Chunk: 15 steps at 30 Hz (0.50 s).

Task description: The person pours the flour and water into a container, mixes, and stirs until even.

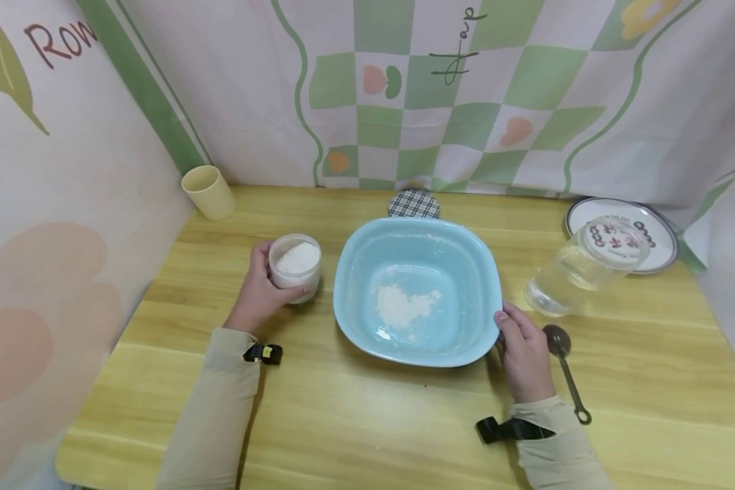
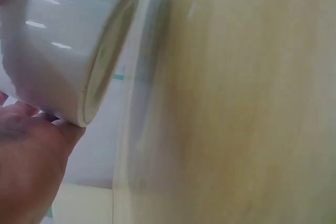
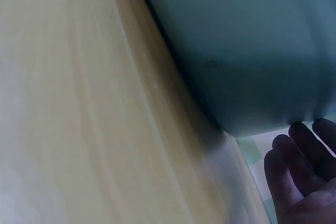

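Observation:
A small clear jar of white powder [image 1: 298, 260] is gripped by my left hand [image 1: 263, 289], fingers and thumb round its sides. In the left wrist view the jar's base [image 2: 110, 56] shows above the table, slightly tilted. To its right stands a light blue basin [image 1: 349, 272] with a patch of white powder [image 1: 401, 306] on its floor. My right hand [image 1: 527, 354] holds the basin's right rim, thumb on top. Seen from the right wrist, its fingers [image 3: 299, 161] curl under the rim against the outer wall [image 3: 236, 51].
A clear pitcher of water [image 1: 563, 279] stands right of the basin, before a white plate [image 1: 664, 238]. A dark brown spoon [image 1: 566, 367] lies by my right hand. A yellow cup [image 1: 210, 194] is at the back left, a checked round coaster [image 1: 413, 203] behind the basin.

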Available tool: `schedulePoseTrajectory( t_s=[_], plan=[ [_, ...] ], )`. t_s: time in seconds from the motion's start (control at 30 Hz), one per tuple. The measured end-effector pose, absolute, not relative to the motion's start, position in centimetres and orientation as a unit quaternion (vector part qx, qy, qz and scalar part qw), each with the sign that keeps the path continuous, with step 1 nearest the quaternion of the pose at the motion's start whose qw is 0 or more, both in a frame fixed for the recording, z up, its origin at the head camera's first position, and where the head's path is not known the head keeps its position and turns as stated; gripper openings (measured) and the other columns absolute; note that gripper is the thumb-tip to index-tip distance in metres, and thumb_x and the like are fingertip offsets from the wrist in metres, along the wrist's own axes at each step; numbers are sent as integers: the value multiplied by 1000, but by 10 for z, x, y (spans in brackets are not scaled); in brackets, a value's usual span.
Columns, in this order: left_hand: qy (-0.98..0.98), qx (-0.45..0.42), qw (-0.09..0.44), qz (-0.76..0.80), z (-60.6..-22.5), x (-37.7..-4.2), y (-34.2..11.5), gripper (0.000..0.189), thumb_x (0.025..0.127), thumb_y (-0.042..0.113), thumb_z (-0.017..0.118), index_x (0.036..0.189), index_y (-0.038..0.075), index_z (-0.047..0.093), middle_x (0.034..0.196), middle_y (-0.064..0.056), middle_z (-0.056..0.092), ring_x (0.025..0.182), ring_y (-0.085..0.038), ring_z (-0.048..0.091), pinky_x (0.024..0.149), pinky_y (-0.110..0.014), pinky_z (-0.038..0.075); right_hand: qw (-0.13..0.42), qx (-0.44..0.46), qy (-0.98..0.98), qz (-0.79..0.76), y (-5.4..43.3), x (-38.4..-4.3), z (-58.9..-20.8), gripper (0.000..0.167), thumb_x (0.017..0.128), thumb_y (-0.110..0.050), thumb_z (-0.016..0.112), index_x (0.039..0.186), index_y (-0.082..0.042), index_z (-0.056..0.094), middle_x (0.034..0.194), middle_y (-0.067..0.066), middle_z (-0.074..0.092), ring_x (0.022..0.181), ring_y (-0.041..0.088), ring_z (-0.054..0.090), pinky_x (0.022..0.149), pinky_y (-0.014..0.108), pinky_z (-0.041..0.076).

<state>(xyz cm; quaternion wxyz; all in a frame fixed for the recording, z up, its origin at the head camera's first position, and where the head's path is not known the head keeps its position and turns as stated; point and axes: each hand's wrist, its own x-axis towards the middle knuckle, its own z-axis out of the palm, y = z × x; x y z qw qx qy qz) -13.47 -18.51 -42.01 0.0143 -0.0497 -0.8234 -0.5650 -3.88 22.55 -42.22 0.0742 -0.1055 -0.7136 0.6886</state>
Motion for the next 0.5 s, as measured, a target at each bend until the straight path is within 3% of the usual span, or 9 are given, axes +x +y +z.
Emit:
schedulePoseTrajectory(
  t_s=[0.5],
  plan=[
    [-843,-52,-4,-535,-427,-138,-191,100,71,16,92,144,4,25,146,-18,41,137,-34,40,118,-52,28,81,-124,-712,687,223,-40,-426,41,104,-16,52,135,11,55,99,-15,72,90,4,66,76,14,54]
  ],
)
